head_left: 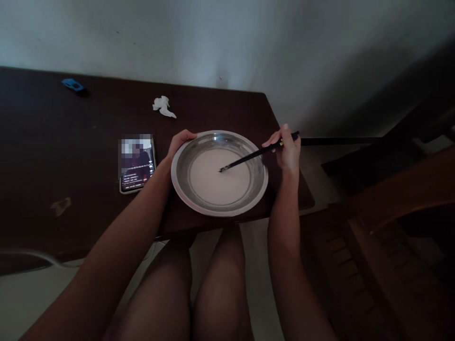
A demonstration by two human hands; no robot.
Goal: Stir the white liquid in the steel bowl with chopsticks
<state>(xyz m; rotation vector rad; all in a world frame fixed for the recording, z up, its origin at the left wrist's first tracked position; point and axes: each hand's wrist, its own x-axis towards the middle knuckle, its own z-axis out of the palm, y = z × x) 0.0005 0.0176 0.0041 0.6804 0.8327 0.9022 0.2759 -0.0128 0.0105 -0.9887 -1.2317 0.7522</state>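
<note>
A wide metal bowl (183,189) rests near the front edge of the dark table, holding a pale, off-white liquid (213,184). My left hand (179,142) grips the bowl's rim on its left side, fingers curled over the far edge. In my right hand (287,150) are black chopsticks (254,154) with a gold band, pressed together and slanting down to the left. Their tips reach the liquid near the middle of the bowl, and bits of the pale stuff cling to them. The fingers of my right hand are closed around the upper end.
Left of the bowl lies a phone (137,166) with its screen lit. A crumpled white tissue (163,106) and a small blue object (73,85) sit farther back on the table (113,104). A wooden chair (391,199) stands to the right; a pale cable (39,255) crosses the lower left.
</note>
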